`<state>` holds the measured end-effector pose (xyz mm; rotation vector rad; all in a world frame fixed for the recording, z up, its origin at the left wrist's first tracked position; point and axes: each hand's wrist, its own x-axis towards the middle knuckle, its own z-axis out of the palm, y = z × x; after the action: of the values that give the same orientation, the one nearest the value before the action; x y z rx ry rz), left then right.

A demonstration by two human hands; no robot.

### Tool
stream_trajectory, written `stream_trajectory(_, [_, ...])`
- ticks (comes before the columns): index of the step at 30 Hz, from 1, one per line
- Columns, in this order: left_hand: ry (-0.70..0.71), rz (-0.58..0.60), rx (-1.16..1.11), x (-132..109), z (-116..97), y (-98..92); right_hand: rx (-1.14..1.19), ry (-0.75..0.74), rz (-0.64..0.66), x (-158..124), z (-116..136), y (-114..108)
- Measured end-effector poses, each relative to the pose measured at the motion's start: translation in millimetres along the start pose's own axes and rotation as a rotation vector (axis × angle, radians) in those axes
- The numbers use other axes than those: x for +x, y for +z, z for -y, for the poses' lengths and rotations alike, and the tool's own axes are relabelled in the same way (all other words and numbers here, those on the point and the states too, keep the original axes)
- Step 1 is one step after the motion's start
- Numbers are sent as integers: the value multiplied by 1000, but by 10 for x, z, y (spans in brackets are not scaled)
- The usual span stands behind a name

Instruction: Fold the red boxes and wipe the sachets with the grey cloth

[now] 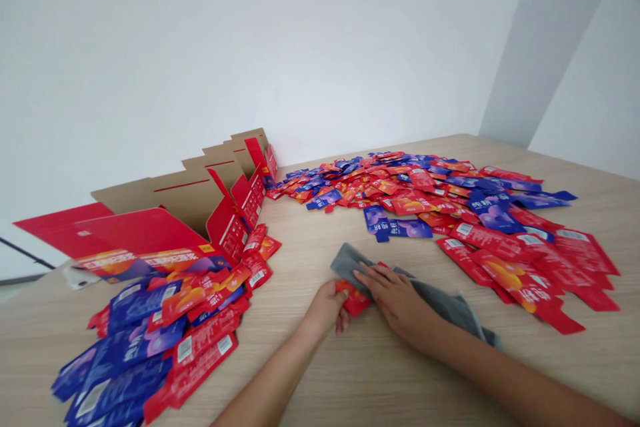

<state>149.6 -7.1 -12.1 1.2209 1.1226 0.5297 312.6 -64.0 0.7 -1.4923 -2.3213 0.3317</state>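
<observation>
My left hand (pixel 327 307) pinches the near left edge of a small red packet (pixel 354 298) with orange print, thumb on top. Across the packet lies a grey cloth (pixel 445 303), hiding much of it. My right hand (pixel 397 300) presses on this cloth from above, its fingers bunched over it and the packet. Both hands are close together at the middle of the table, nearly touching. The cloth's loose end trails to the right under my right forearm.
A wide heap of red and blue flat packets (pixel 400 190) spreads over the back and right of the wooden table (pixel 300 240). At left, open red cardboard boxes (pixel 150 233) stand in a row. Another pile of packets (pixel 135 340) lies before them. A white wall rises behind.
</observation>
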Motion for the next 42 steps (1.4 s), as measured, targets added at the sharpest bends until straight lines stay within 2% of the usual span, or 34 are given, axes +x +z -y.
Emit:
stream_trajectory(2, [-15, 10, 30, 1, -27, -12, -49, 50, -8, 18, -32, -6])
stream_trajectory(6, [-31, 19, 161, -15, -57, 22, -23, -74, 9, -6, 47, 35])
stream_trajectory(9, [-5, -23, 256, -77, -81, 57, -5, -41, -61, 25, -107, 41])
stream_trajectory(11, [175, -99, 421, -153, -116, 36, 27, 33, -151, 74, -362, 23])
stream_trajectory(13, [524, -219, 674, -243, -164, -25, 114, 112, -246, 111, -627, -11])
stream_trajectory(15, [877, -309, 942, -322, -207, -96, 215, 197, -357, 110, -779, -65])
stream_trajectory(17, [1090, -324, 1165, -368, -224, -135, 271, 243, -479, 70, -752, -131])
stream_trajectory(19, [1179, -281, 1307, -379, -205, -124, 258, 187, -543, 4, -565, -180])
stream_trajectory(21, [1168, -230, 1369, -364, -166, -76, 181, 57, -474, -65, -302, -180])
stream_trajectory(24, [1066, -172, 1409, -333, -133, -3, 47, -100, -191, -125, 5, -99])
stream_trajectory(26, [993, -136, 1442, -331, -158, 6, -1, -122, -53, -117, 52, -52])
stream_trajectory(28, [918, -99, 1491, -353, -213, -41, -40, -82, -12, -83, -34, -50])
stream_trajectory(30, [827, -82, 1550, -396, -266, -166, -89, 7, -44, -48, -200, -83])
stream_trajectory(32, [692, -137, 1626, -454, -287, -366, -131, 91, -99, -26, -368, -122])
stream_trajectory(35, [455, -379, 1732, -547, -268, -698, -138, 144, -161, -6, -498, -132])
stream_trajectory(37, [436, -529, 1731, -583, -272, -815, -82, 137, -182, 15, -497, -105])
stream_trajectory(39, [517, -556, 1664, -552, -324, -775, 59, 145, -217, 45, -479, -69])
stream_trajectory(42, [571, -429, 1525, -292, -473, -450, 367, 237, -358, 78, -526, -48])
